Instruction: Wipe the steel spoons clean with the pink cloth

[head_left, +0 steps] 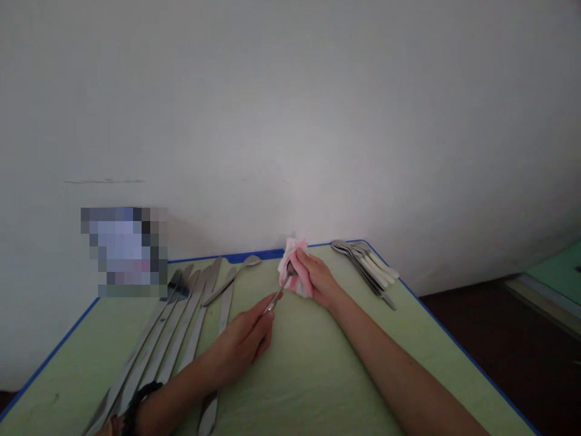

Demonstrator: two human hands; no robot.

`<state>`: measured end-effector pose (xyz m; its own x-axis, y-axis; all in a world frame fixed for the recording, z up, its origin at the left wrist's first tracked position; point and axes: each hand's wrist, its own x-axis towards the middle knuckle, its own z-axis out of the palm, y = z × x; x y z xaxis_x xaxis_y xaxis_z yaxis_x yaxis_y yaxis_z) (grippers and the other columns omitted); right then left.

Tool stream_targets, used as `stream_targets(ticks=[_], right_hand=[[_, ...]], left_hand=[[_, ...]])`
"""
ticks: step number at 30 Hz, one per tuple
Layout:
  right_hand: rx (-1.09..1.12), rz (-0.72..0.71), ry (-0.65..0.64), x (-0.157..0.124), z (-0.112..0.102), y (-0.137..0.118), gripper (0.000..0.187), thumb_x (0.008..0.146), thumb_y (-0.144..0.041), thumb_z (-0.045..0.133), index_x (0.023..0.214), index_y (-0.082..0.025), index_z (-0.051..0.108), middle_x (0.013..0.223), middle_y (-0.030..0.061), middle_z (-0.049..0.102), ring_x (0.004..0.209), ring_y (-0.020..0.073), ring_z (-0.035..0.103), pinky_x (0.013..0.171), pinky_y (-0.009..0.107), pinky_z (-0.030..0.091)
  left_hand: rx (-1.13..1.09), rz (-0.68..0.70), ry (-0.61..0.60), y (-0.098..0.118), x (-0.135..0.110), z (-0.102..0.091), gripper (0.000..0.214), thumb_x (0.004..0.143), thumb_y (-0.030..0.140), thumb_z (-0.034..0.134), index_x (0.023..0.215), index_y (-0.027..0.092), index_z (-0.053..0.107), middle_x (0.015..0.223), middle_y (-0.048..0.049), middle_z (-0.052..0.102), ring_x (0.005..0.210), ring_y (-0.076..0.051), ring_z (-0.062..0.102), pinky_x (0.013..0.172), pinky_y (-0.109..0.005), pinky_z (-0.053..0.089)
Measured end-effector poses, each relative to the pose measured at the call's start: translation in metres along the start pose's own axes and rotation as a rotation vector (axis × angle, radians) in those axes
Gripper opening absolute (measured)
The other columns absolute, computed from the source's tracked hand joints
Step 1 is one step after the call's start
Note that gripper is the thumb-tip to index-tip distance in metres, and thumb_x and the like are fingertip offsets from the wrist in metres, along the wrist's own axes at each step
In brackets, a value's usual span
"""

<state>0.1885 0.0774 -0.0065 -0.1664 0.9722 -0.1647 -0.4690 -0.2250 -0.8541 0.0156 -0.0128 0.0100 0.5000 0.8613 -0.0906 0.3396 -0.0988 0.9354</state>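
My left hand (247, 336) is closed around the handle of a metal spoon (282, 287), which points away from me and up to the right. A pink and white cloth (290, 281) is bunched in my right hand (321, 280), pressed around the spoon's head, so part of the head is hidden in its folds. Left of the cloth, another spoon (252, 261) rests across some long flat metal utensils (181, 327). My left forearm covers part of that row.
At the table's far right lie stacked metal spoons (358, 263) beside white-handled cutlery (379, 266). A blurred-out object (122, 251) stands at the far left edge. The green table (318, 375) has a blue rim and meets a pale wall (290, 121).
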Motion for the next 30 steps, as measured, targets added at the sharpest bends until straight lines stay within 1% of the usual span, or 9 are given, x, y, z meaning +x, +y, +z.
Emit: stream_targets(ticks=[3,8,10,15,17,19,24,27,30], right_hand=[[0.019,0.006,-0.008,0.0,0.003,0.002,0.036,0.063,-0.047,0.071,0.073,-0.013,0.062,0.064,0.0011,0.064,0.056,0.0108,0.056,0.059,0.024,0.044],[-0.005,-0.073,0.089,-0.001,0.01,0.005,0.034,0.065,-0.047,0.068,0.069,-0.014,0.06,0.057,-0.0018,0.06,0.05,0.0083,0.051,0.051,0.021,0.041],[0.022,-0.078,0.089,-0.002,0.013,0.007,0.034,0.065,-0.047,0.069,0.068,-0.014,0.059,0.055,-0.0024,0.058,0.047,0.0083,0.049,0.048,0.022,0.04],[0.208,-0.071,0.148,-0.004,0.021,0.014,0.035,0.064,-0.046,0.071,0.076,-0.013,0.064,0.068,0.0022,0.065,0.056,0.0108,0.055,0.054,0.024,0.045],[0.223,-0.064,0.129,-0.004,0.022,0.015,0.037,0.064,-0.045,0.071,0.082,-0.013,0.066,0.076,0.0042,0.067,0.061,0.0119,0.058,0.058,0.025,0.046],[0.196,-0.047,0.063,-0.005,0.022,0.015,0.039,0.063,-0.043,0.072,0.087,-0.013,0.067,0.081,0.0056,0.068,0.065,0.0129,0.059,0.06,0.025,0.047],[0.129,-0.025,-0.061,-0.007,0.019,0.011,0.035,0.061,-0.035,0.074,0.088,-0.013,0.068,0.082,0.0057,0.069,0.071,0.0134,0.06,0.068,0.026,0.046],[0.089,-0.039,-0.086,-0.008,0.018,0.011,0.035,0.062,-0.036,0.073,0.089,-0.014,0.067,0.078,0.0047,0.068,0.069,0.0128,0.058,0.067,0.025,0.045],[0.008,-0.106,-0.048,-0.006,0.018,0.015,0.033,0.066,-0.042,0.069,0.082,-0.014,0.066,0.071,0.0029,0.064,0.065,0.0125,0.056,0.061,0.024,0.044]], left_hand=[[0.025,0.015,0.002,0.0,0.0,0.001,0.043,0.094,0.041,0.028,0.127,0.015,0.04,0.053,0.0081,0.04,0.046,-0.009,0.037,0.046,-0.02,0.033],[-0.042,-0.019,0.008,-0.003,0.002,0.002,0.044,0.093,0.043,0.03,0.124,0.014,0.042,0.052,0.0091,0.036,0.045,-0.009,0.034,0.042,-0.018,0.03],[-0.057,-0.037,0.014,-0.003,0.002,0.002,0.045,0.093,0.044,0.03,0.125,0.014,0.042,0.051,0.0096,0.035,0.044,-0.008,0.033,0.041,-0.018,0.028],[-0.037,-0.046,-0.004,-0.004,0.001,0.001,0.045,0.094,0.043,0.028,0.119,0.011,0.046,0.046,0.0096,0.04,0.04,-0.009,0.036,0.044,-0.019,0.032],[-0.056,-0.054,-0.031,-0.004,0.001,0.002,0.044,0.094,0.043,0.027,0.115,0.011,0.048,0.046,0.0085,0.044,0.041,-0.009,0.039,0.045,-0.02,0.033],[-0.082,-0.063,-0.046,-0.004,0.0,0.002,0.042,0.094,0.043,0.027,0.111,0.012,0.049,0.047,0.0078,0.046,0.042,-0.009,0.041,0.045,-0.02,0.033],[-0.078,-0.057,-0.045,-0.004,0.0,0.002,0.039,0.094,0.044,0.027,0.106,0.014,0.05,0.047,0.0083,0.046,0.043,-0.009,0.04,0.046,-0.02,0.033],[-0.05,-0.043,-0.034,-0.005,-0.001,0.002,0.039,0.094,0.043,0.027,0.108,0.015,0.048,0.047,0.0087,0.046,0.043,-0.01,0.041,0.047,-0.021,0.033],[-0.022,-0.035,-0.031,-0.004,-0.001,0.002,0.038,0.094,0.043,0.025,0.108,0.015,0.046,0.047,0.0092,0.045,0.043,-0.01,0.041,0.048,-0.021,0.034]])
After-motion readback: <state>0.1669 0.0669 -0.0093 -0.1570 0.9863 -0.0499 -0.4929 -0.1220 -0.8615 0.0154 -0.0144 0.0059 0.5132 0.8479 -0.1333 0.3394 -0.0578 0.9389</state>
